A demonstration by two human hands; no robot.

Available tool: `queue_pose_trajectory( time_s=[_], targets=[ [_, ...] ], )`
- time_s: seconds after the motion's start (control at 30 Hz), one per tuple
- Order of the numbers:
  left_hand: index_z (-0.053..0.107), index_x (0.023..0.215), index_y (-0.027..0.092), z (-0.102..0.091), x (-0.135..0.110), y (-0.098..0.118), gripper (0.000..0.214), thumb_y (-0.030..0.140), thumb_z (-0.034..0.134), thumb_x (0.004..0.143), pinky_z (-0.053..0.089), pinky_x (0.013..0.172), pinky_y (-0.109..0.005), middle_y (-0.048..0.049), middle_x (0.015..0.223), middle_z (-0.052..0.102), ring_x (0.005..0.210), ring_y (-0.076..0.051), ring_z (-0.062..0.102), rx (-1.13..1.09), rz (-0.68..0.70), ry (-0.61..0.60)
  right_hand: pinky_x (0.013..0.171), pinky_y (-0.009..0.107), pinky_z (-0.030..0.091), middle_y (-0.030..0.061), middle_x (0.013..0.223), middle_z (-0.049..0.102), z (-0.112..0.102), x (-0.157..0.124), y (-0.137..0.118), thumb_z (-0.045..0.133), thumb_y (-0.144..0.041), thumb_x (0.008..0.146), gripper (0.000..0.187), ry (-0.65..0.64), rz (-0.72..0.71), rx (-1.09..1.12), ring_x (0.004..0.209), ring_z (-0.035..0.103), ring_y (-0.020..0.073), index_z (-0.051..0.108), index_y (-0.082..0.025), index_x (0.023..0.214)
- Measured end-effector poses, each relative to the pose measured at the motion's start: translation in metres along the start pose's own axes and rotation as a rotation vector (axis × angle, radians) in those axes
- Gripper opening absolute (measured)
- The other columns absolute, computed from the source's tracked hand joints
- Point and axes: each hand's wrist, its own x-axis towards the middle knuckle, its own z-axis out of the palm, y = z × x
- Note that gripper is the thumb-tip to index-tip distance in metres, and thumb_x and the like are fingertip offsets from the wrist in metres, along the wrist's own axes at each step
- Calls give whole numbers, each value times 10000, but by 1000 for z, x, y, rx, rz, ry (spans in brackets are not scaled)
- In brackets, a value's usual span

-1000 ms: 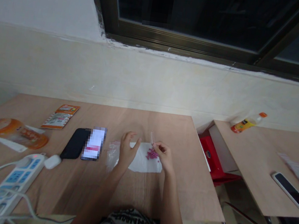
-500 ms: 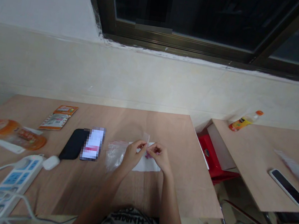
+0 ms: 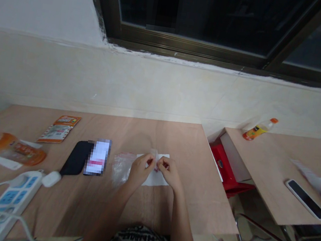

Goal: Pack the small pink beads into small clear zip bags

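At the middle of the wooden surface (image 3: 158,136), in the head view, the left hand (image 3: 140,170) and right hand (image 3: 169,173) met fingertip to fingertip. Each grip was closed on a small clear plastic piece (image 3: 153,152) standing up between them, above a white paper sheet (image 3: 159,181). A few pink beads (image 3: 156,169) showed just beneath the fingers, mostly hidden. A crumpled clear bag (image 3: 120,167) lay against the sheet's left edge. Further left, a printed packet (image 3: 59,129) carried orange lettering too small to read.
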Motion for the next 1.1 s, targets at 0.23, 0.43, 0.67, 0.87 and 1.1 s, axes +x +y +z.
queue_pose_trajectory(
  time_s=[0.23, 0.43, 0.67, 0.87, 1.1],
  targets=[
    [582, 723, 204, 7, -1, 10, 129, 199, 512, 831, 403, 655, -257, 6, 688, 627, 660, -147, 583, 138, -14, 126, 494, 218, 298, -39, 494, 458, 8, 0, 1, 521, -259, 769, 224, 313, 19, -218, 472, 424, 111, 480, -207, 555],
    [567, 678, 207, -3, 5, 11, 123, 170, 531, 790, 402, 672, -271, 14, 646, 610, 644, -149, 569, 172, 50, 145, 489, 217, 304, -35, 520, 490, 0, 3, 0, 532, -309, 795, 174, 432, 97, -311, 470, 451, 125, 538, -216, 647],
    [558, 654, 207, -7, 4, 7, 152, 150, 521, 790, 407, 683, -281, 13, 638, 601, 653, -152, 574, 206, 153, 77, 792, 308, 464, 71, 953, 667, -4, 1, -4, 488, -155, 768, 195, 246, -128, -279, 903, 606, 204, 674, -211, 782],
    [574, 686, 202, -4, 4, 9, 146, 161, 529, 819, 420, 714, -302, -5, 671, 627, 699, -169, 598, 213, 211, 70, 924, 356, 439, 83, 1085, 679, -4, 3, -17, 465, -273, 902, 286, 99, -102, -148, 1039, 596, 229, 728, -216, 999],
    [636, 847, 206, 4, -3, 13, 122, 229, 520, 874, 455, 766, -314, -26, 769, 658, 785, -181, 619, 88, 205, 28, 683, 279, 469, 48, 706, 672, 2, 8, -20, 490, -528, 909, 460, 65, -16, 2, 714, 615, 183, 714, -184, 702]
  ],
)
